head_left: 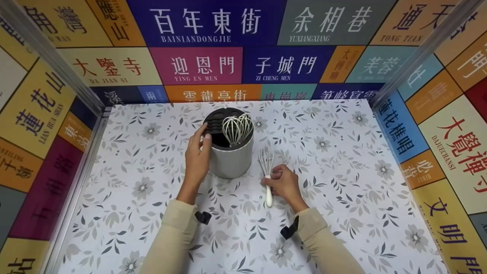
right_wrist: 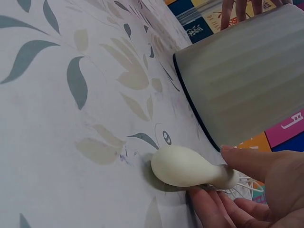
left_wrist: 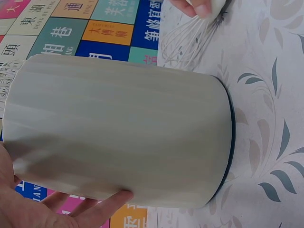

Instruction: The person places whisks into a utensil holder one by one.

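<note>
A light grey cylindrical utensil holder [head_left: 231, 161] with a black slotted top [head_left: 220, 113] stands upright on the table. My left hand [head_left: 198, 156] holds its left rim, thumb at the top edge and fingers along the outer wall [left_wrist: 99, 209]. Wire whisk heads [head_left: 236, 129] stick up from the holder's opening. To the right, a small whisk [head_left: 269, 194] with a cream handle lies at the tabletop, its wires pointing away from me. My right hand [head_left: 285, 184] pinches it near the neck; the right wrist view shows the rounded handle end [right_wrist: 180, 166] close to the cloth.
A white cloth with grey flowers and leaves [head_left: 152, 213] covers the table. Panels with coloured blocks and large characters [head_left: 205, 23] enclose the back and sides. Metal posts [head_left: 411, 49] stand at the corners.
</note>
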`<control>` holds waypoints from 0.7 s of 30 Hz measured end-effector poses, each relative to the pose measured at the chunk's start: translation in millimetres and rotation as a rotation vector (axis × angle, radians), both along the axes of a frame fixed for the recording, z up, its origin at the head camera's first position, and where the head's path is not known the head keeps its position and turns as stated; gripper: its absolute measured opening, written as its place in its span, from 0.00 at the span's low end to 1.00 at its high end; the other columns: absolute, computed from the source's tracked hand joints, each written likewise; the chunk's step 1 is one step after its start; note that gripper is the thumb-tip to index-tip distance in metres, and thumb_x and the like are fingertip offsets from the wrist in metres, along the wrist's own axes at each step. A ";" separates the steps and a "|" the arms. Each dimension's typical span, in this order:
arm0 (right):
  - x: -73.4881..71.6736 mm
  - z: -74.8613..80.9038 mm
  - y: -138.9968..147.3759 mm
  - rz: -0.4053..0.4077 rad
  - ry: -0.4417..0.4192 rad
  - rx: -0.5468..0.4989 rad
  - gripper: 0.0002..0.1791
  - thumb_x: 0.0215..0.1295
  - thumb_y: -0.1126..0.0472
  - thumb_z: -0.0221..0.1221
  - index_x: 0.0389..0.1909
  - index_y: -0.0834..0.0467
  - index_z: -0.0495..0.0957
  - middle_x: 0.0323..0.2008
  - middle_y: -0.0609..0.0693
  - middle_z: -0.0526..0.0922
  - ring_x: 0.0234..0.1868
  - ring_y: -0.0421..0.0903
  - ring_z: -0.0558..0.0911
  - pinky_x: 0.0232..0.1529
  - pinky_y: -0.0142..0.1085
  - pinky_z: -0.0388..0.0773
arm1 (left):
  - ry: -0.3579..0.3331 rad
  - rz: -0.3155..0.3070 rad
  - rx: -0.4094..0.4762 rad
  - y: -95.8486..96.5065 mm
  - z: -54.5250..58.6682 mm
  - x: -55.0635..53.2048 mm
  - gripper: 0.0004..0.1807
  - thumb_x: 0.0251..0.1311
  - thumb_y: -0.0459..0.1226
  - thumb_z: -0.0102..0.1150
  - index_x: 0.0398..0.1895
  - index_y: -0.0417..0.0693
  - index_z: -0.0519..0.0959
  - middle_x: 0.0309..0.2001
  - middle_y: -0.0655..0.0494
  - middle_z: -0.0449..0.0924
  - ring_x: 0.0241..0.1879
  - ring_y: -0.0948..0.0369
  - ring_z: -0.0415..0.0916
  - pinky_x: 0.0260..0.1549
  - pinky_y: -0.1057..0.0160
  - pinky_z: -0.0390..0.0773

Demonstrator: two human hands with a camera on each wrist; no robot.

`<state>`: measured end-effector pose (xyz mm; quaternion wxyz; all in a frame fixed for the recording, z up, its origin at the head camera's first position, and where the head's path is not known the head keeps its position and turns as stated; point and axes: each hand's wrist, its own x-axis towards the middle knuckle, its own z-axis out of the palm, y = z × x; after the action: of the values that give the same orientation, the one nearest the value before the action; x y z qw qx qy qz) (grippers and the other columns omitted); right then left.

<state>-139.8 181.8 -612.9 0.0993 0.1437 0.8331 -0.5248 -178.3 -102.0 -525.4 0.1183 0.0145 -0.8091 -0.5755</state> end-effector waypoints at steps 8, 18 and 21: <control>0.6 4.3 -2.3 0.027 -0.046 0.027 0.24 0.52 0.60 0.76 0.48 0.60 0.79 0.40 0.55 0.88 0.25 0.46 0.86 0.25 0.39 0.87 | 0.010 0.005 0.004 1.1 -0.5 0.4 0.25 0.78 0.53 0.45 0.75 0.65 0.69 0.72 0.53 0.70 0.72 0.58 0.66 0.69 0.54 0.70; -0.1 4.3 0.1 -0.005 -0.089 -0.092 0.21 0.53 0.62 0.74 0.47 0.60 0.79 0.38 0.53 0.86 0.27 0.44 0.86 0.25 0.40 0.87 | 0.020 0.009 0.012 1.9 0.3 0.7 0.24 0.78 0.52 0.46 0.74 0.65 0.69 0.72 0.53 0.70 0.72 0.59 0.65 0.69 0.54 0.70; -0.1 4.9 -0.4 -0.016 -0.098 -0.147 0.21 0.54 0.63 0.73 0.48 0.60 0.79 0.38 0.53 0.87 0.27 0.45 0.87 0.26 0.42 0.88 | 0.019 0.009 0.014 1.6 0.1 0.4 0.24 0.78 0.53 0.45 0.74 0.65 0.69 0.71 0.53 0.70 0.72 0.59 0.66 0.69 0.54 0.71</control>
<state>-140.0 181.4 -608.0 0.1457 0.1683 0.7852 -0.5778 -177.9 -100.4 -525.3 0.1283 0.0136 -0.8037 -0.5808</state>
